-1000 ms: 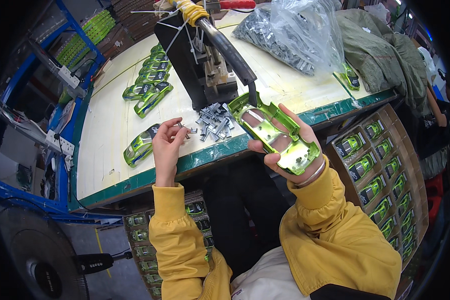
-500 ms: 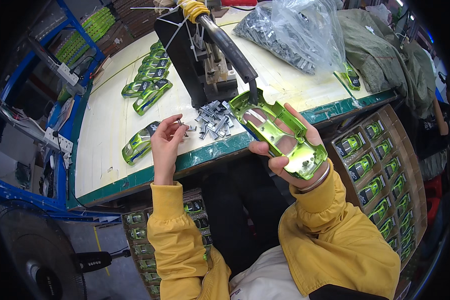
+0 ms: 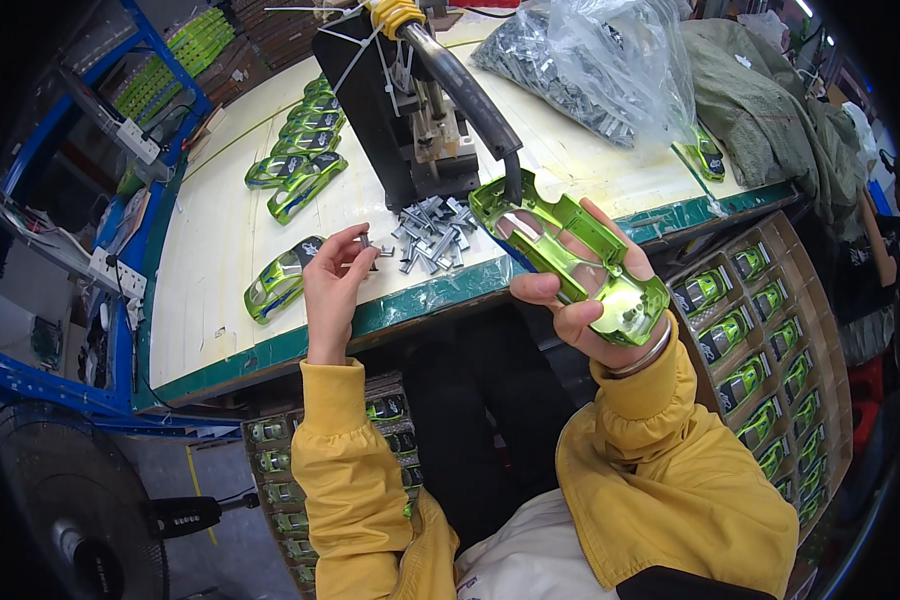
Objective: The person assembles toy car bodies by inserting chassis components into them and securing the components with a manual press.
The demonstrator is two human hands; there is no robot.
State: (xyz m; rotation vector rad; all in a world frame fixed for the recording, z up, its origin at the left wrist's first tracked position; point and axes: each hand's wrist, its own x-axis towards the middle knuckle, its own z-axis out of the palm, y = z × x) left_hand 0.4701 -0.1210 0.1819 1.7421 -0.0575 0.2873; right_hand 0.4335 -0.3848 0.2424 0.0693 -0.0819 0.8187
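My right hand (image 3: 608, 325) grips a shiny green toy car body shell (image 3: 560, 250), its hollow inside turned up. The shell's far end is under the dark bent tip of a bench machine (image 3: 513, 175); whether they touch I cannot tell. My left hand (image 3: 335, 285) pinches a small silver metal piece (image 3: 367, 242) between thumb and fingertips above the table. Just right of those fingers lies a heap of similar silver metal pieces (image 3: 432, 238), at the machine's foot. Another green car shell (image 3: 280, 280) with a black patch rests left of my left hand.
Several green car shells (image 3: 310, 140) line the left of the table (image 3: 210, 230). A clear plastic bag of grey parts (image 3: 580, 80) lies at the back right beside a grey-green sack (image 3: 750, 110). Divided boxes of shells (image 3: 760, 350) flank my lap; a black fan (image 3: 80, 510) stands lower left.
My right hand has shifted slightly right and up and tilted the shell. My left hand stays nearly in place, still pinching the silver piece.
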